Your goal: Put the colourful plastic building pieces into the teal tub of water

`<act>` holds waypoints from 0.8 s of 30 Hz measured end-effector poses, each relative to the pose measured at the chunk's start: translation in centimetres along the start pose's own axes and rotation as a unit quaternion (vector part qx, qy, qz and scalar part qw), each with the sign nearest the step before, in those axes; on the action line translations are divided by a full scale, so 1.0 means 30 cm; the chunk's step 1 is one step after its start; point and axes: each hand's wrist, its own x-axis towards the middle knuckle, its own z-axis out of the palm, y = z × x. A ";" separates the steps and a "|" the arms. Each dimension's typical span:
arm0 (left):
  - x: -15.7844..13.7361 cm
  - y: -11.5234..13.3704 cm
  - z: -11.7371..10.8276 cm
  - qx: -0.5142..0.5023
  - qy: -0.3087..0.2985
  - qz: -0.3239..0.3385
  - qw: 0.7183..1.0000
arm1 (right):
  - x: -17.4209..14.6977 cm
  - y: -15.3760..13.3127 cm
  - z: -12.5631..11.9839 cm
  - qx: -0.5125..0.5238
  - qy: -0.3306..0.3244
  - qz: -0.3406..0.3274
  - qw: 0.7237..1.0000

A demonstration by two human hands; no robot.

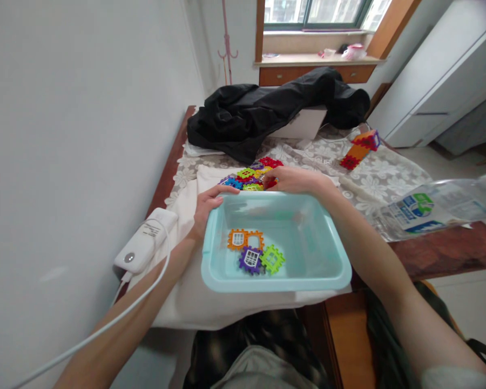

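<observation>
The right hand (295,180) reaches past the far rim of the teal tub (336,254), fingers curled down onto the pile of colourful blocks (249,177) on the table, grasp hidden. The left hand (206,208) grips the tub's near-left corner.

A pale teal plastic bin (308,237) sits open and upright, its far-left rim under the left hand (206,208). Four toothed tiles (253,254) lie flat inside. A loose multicoloured tile pile (249,178) lies beneath the right hand (294,179), just beyond the bin.
</observation>
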 end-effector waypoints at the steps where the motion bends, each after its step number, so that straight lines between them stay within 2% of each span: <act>1: -0.001 0.001 0.000 0.002 -0.003 0.001 1.000 | 0.000 0.002 0.000 0.003 -0.008 0.000 1.000; 7: -0.007 0.004 0.001 0.018 -0.003 0.015 1.000 | -0.003 -0.001 -0.004 -0.018 -0.033 0.030 0.999; 12: -0.011 -0.001 -0.005 0.025 -0.012 0.019 0.999 | 0.015 0.013 0.005 -0.087 -0.039 0.038 0.995; 19: -0.009 0.011 0.001 0.056 -0.001 0.029 0.998 | 0.018 0.021 0.023 -0.063 0.027 0.037 0.997; 24: -0.007 0.007 0.001 0.037 0.004 0.019 0.999 | 0.010 0.007 0.019 -0.062 0.052 0.019 0.997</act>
